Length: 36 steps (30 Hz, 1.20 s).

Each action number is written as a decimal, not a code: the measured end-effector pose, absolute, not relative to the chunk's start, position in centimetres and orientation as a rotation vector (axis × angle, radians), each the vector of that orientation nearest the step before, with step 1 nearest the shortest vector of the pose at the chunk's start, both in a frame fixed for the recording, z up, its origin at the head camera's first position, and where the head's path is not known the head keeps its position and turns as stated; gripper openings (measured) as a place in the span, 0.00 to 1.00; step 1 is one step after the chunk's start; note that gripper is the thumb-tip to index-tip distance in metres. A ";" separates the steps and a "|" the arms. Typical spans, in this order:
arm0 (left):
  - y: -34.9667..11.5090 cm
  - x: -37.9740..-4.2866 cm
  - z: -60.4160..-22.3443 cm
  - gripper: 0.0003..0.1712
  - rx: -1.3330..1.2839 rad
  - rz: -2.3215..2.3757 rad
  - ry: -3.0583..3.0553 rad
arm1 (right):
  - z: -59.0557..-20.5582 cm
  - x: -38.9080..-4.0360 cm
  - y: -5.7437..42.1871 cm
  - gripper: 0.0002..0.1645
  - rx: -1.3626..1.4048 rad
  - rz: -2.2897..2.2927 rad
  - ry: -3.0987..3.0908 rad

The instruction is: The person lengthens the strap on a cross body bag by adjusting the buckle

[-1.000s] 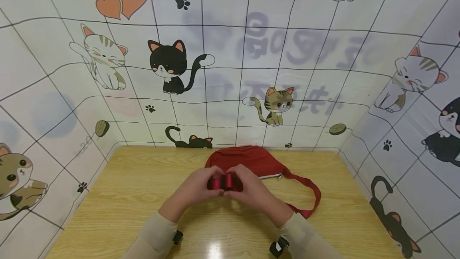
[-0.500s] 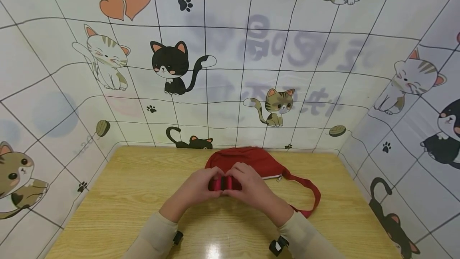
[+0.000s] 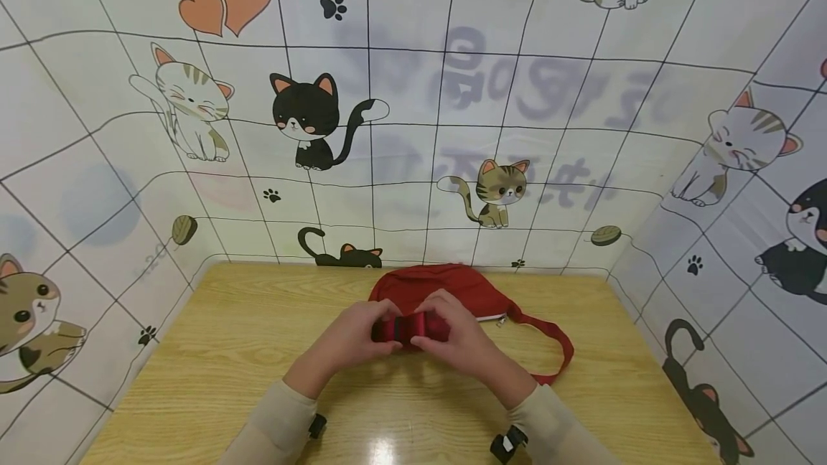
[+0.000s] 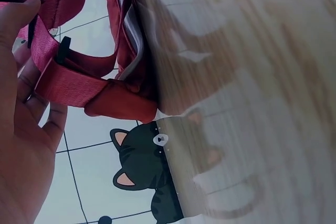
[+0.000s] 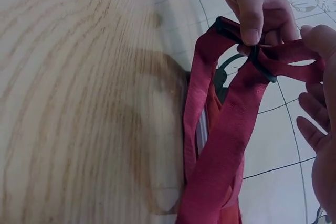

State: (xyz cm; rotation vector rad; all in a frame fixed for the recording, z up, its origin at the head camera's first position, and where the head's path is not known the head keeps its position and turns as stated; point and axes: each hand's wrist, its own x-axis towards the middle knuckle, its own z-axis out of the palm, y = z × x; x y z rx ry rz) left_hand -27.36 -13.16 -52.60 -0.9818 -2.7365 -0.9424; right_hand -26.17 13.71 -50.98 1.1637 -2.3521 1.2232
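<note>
Around the back and sides, a white backdrop (image 3: 413, 106), grid-lined, printed with cats. Wooden table (image 3: 194, 350), glossy. Red bag (image 3: 446, 285), lying toward the table's far edge, its near side partly hidden behind both hands. Beige sleeves (image 3: 278, 415), two, reaching in from the near side. Red strap (image 5: 226, 129), the bag's own; one stretch loops out to the right, another is raised before the bag. Left hand (image 3: 355, 332), pinching strap and black slider (image 5: 266, 74). Right hand (image 3: 461, 336), grasping a strap loop between thumb and fingers. Zip pull (image 3: 501, 320), metallic, at the bag's right end.
</note>
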 end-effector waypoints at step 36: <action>-12.9 -27.2 -52.4 0.26 -0.995 -0.877 -2.736 | -49.0 -26.3 13.9 0.24 1.079 0.656 -2.634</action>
